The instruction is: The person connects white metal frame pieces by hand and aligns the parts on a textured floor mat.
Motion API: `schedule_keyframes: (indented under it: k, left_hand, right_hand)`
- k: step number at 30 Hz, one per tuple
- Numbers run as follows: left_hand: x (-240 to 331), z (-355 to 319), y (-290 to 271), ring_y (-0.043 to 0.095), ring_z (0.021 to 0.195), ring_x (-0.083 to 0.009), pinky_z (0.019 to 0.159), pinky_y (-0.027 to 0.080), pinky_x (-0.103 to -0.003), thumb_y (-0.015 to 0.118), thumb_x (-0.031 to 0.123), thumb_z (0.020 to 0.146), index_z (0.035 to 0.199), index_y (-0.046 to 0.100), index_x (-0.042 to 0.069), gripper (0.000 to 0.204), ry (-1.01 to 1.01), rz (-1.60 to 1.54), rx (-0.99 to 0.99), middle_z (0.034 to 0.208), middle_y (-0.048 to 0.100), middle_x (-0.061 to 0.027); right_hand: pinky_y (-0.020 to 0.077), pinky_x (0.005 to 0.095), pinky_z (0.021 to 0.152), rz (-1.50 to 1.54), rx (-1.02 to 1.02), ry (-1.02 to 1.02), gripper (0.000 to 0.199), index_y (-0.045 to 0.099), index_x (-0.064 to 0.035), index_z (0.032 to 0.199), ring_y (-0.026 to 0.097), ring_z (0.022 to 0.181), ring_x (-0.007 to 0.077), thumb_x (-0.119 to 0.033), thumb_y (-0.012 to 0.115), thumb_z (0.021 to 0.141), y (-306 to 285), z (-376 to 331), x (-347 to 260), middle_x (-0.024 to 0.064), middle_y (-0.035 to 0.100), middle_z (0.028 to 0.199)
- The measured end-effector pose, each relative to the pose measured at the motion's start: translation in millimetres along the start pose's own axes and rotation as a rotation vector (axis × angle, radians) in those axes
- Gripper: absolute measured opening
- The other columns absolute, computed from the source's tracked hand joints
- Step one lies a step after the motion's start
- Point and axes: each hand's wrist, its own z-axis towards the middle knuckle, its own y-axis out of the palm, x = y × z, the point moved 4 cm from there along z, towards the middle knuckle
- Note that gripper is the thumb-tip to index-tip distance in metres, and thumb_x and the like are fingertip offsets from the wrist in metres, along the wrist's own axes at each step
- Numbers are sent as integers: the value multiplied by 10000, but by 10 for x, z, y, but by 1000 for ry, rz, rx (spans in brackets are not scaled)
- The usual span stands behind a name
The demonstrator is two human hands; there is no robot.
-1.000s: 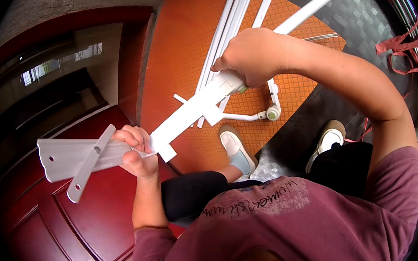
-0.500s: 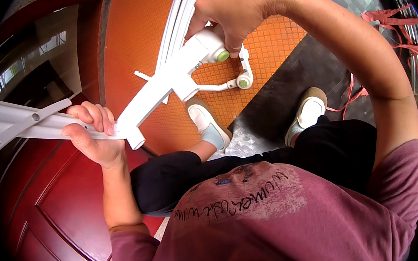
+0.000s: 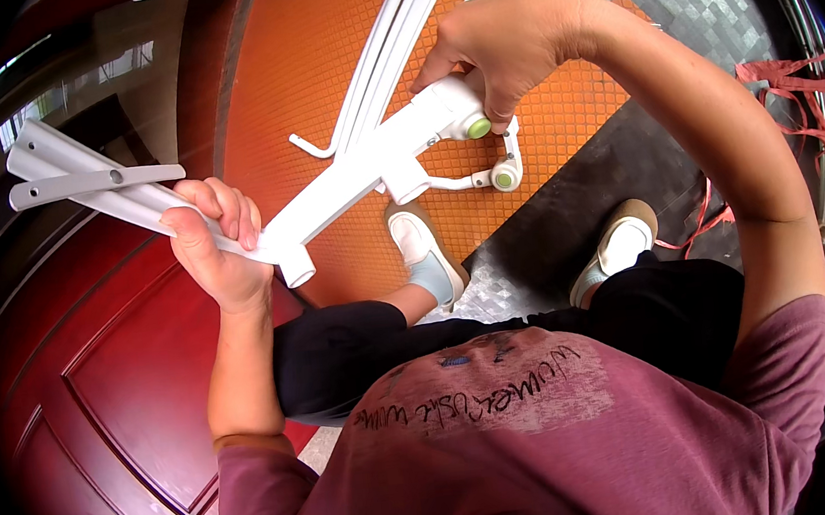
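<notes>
A white folding frame of metal tubes (image 3: pixel 337 190) spans slantwise in front of me between both hands. My left hand (image 3: pixel 217 237) is closed round its tubes at the left, thumb on the near side. Beyond that hand, paired tubes and a short pivoted flat bar (image 3: pixel 98 184) stick out to the left. At the other end, my right hand (image 3: pixel 512 49) grips a white joint housing (image 3: pixel 452 103) from above, fingers partly hidden behind it. Its thumb lies beside a green round cap (image 3: pixel 480 129). Below hangs a bent white link with a second green-centred joint (image 3: pixel 504 176).
Long white tubes (image 3: pixel 396 36) run away from me over an orange textured mat (image 3: pixel 311 29). My white shoes (image 3: pixel 624 237) stand at the mat and dark floor. Bundled metal tubes tied with red strips (image 3: pixel 792 72) stand at right. A dark red panelled door (image 3: pixel 137 383) is at left.
The frame's left end has tilted upward with my left hand. Its right-hand joint has come slightly nearer with my right hand. The whole view has also shifted a little; both grips stay the same.
</notes>
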Motion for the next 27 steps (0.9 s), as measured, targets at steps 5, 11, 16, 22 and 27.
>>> schedule_keyframes:
  k: [5,11,16,22,27]
  left_hand:
    - [-24,1,-46,295,451,-59,427,268,-192,431,473,942,769,378,86,427,-28,-27,6,599,339,8]
    - [-39,10,-50,304,451,-47,433,286,-179,425,503,932,762,397,98,441,-68,-7,7,596,344,24]
    - [-36,17,-37,281,425,-51,418,260,-185,400,514,937,766,394,105,443,-92,-17,6,581,335,24]
    - [-39,13,-94,307,439,-54,408,267,-188,437,478,938,759,391,96,425,-79,-67,19,582,353,12]
    - [-49,14,-107,314,444,-53,411,274,-183,441,483,933,769,397,90,428,-98,-73,14,582,355,11]
  right_hand:
    - [520,308,732,23,0,-22,633,615,-27,1139,675,798,230,-30,764,523,15,-25,-47,126,694,895]
    - [511,296,734,64,6,11,666,600,-48,1174,673,797,216,-31,754,527,32,-29,-59,114,696,891]
    - [511,300,740,-1,40,-46,674,596,-62,1187,672,813,220,-31,762,535,-36,-109,-151,118,693,910]
    - [510,320,694,-4,38,-20,580,624,-61,1117,670,784,224,-29,753,553,-6,-72,-143,106,695,859]
    - [510,315,715,24,10,-26,611,622,-76,1140,670,790,225,-33,755,545,-2,-64,-151,106,695,868]
